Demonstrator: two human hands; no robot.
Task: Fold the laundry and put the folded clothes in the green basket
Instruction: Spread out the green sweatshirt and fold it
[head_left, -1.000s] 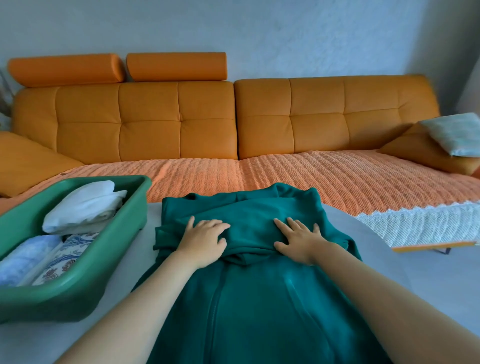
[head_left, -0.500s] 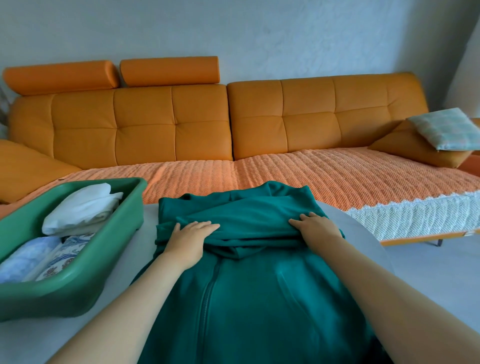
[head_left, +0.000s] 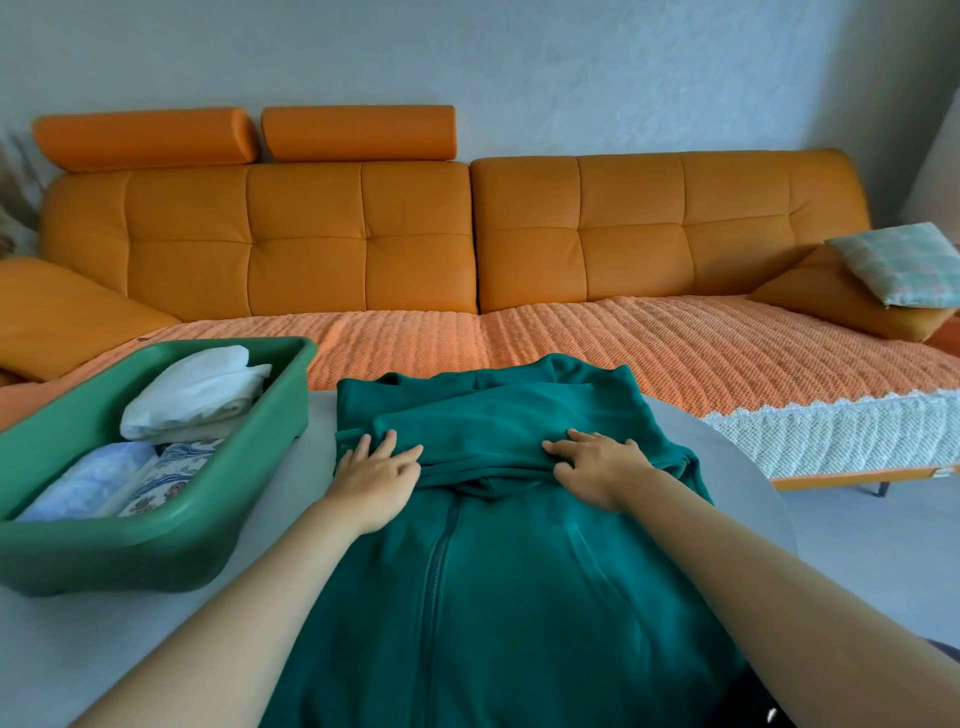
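Lying front-up on the grey table, the teal jacket fills the near field, its zip running toward the viewer and its upper part doubled back over the chest. The left hand rests where it was a second ago, fingers straight and palm down on the left end of the fold. The right hand swept out to the fold's right edge half a second ago and has now returned toward the centre, fingers spread and pressing the cloth, holding nothing. This reads as a smoothing pass: the first fold appears set, further folds are probably still needed, and the jacket is not yet ready for the green basket, which stands just left of it on the table. The basket already holds folded clothes. The jacket's hem is cut off by the lower frame edge. The sleeves are not visible and may be tucked under the fold. Whether the right fingertips nip any fabric cannot be told. The basket's left end runs out of view. Behind the table stands an orange sofa.
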